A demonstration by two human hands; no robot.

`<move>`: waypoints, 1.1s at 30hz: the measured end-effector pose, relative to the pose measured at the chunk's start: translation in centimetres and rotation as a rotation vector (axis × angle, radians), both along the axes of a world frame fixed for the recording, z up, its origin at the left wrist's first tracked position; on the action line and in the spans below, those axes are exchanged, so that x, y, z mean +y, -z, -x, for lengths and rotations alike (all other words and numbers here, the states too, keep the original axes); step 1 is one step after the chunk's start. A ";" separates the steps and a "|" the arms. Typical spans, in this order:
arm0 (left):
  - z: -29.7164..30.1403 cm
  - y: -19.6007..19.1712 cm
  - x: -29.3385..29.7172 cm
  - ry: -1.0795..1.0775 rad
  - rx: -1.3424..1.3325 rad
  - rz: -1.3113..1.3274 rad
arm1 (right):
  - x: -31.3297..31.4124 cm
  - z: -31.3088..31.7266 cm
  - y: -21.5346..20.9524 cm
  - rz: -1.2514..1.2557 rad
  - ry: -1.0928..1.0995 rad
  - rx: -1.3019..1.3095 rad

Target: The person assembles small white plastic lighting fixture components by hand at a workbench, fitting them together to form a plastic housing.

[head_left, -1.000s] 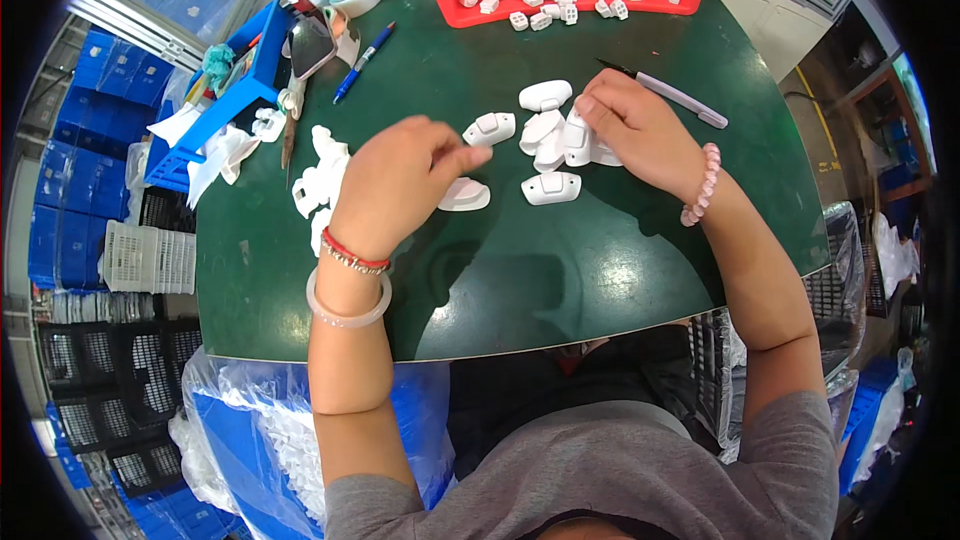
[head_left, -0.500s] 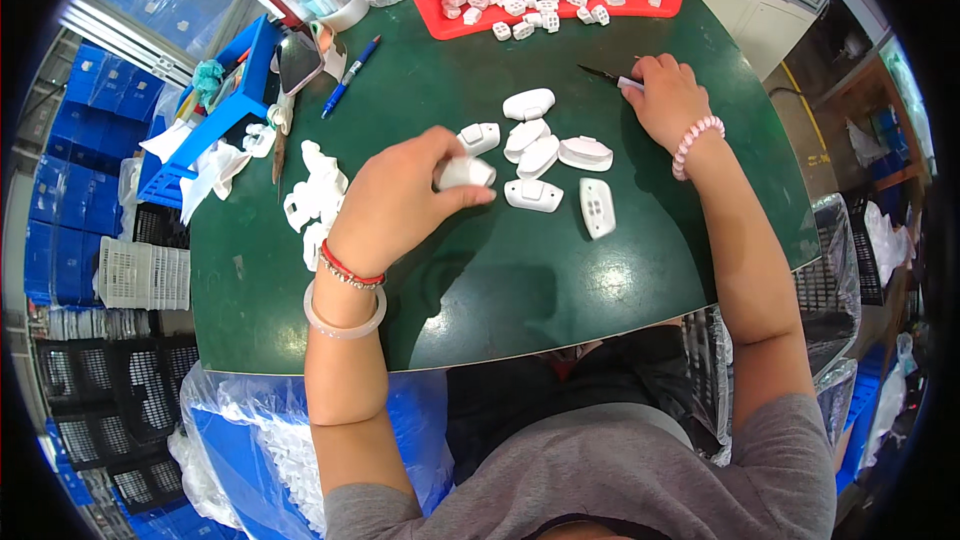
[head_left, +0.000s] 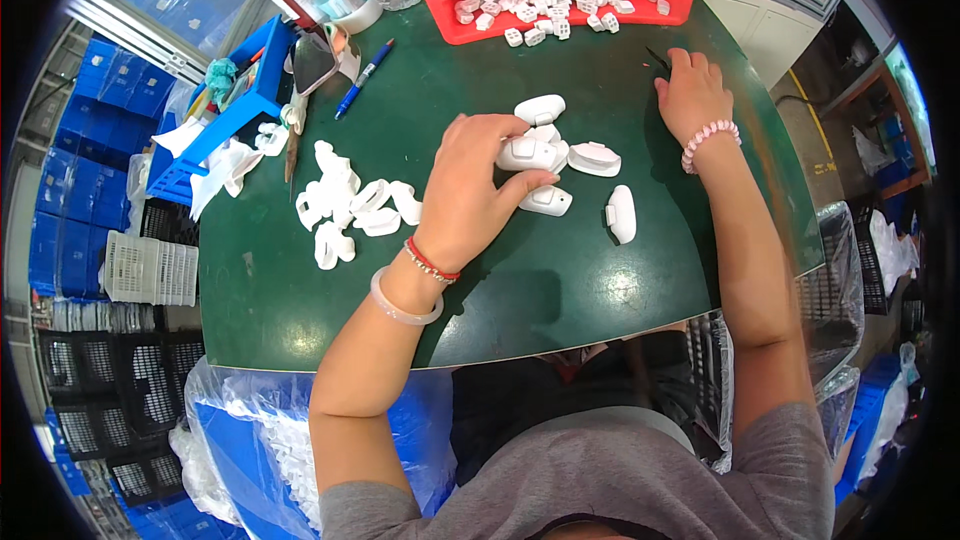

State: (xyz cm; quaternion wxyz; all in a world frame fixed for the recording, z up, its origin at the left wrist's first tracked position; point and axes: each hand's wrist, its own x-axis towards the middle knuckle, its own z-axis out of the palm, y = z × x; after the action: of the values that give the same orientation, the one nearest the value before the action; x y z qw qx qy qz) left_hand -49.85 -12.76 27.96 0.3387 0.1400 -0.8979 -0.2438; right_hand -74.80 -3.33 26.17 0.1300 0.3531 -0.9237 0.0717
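Note:
My left hand [head_left: 478,172] is closed, thumb and fingers pinching a white oval plastic shell [head_left: 527,154] over the middle of the table. Beneath and around it lie several similar white shells, among them a far shell [head_left: 540,109], a right shell [head_left: 595,159] and a near shell [head_left: 547,201]. Farther right, one shell [head_left: 621,215] stands apart on its edge. At the table's right side my right hand [head_left: 693,98] is curled over a small knife; only its dark blade [head_left: 658,60] shows beyond the fingers, its handle hidden. A loose pile of white plastic parts [head_left: 340,190] lies left of my left hand.
A red bin [head_left: 455,30] with several small white pieces stands at the far edge. A blue pen [head_left: 365,78] and a blue tool rack [head_left: 262,90] are on the left. A plastic-lined blue crate [head_left: 230,420] sits below the table's near left edge.
My left hand has moved right over the shell group, still pinching a shell. More white parts lie by the left pile. My right hand moved slightly right; the knife has turned. The standing shell has turned.

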 end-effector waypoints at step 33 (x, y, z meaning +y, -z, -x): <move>-2.5 -3.1 -3.6 -0.244 0.079 0.175 | -1.2 -1.6 1.2 0.392 -0.509 -0.007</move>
State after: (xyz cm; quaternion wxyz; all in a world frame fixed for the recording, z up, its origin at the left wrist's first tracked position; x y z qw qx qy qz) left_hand -47.37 -16.32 31.02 0.4115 0.2085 -0.8781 -0.1270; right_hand -73.17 -4.49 24.99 0.1702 0.5409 -0.7746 0.2800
